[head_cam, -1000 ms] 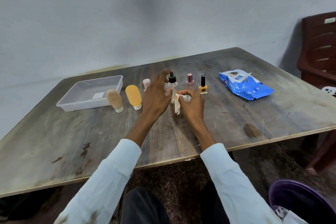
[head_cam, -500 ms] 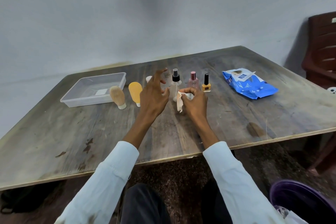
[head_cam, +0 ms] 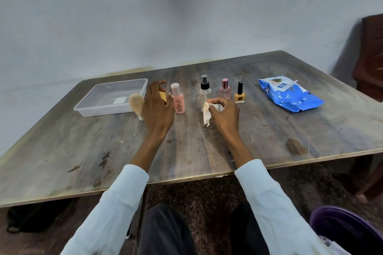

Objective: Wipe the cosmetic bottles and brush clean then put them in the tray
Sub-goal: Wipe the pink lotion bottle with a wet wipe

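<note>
Left hand is hovering palm-down with fingers loosely spread, holding nothing, in front of the orange tube and just beside the pink bottle. Right hand is curling its fingers around a crumpled white wipe, resting on the table. The brush is standing at the left hand's 9 o'clock; the clear tray is lying at its 10 o'clock.

Left hand now further left in the frame, off the spray bottle, over the orange tube, uncovering the pink bottle.
</note>
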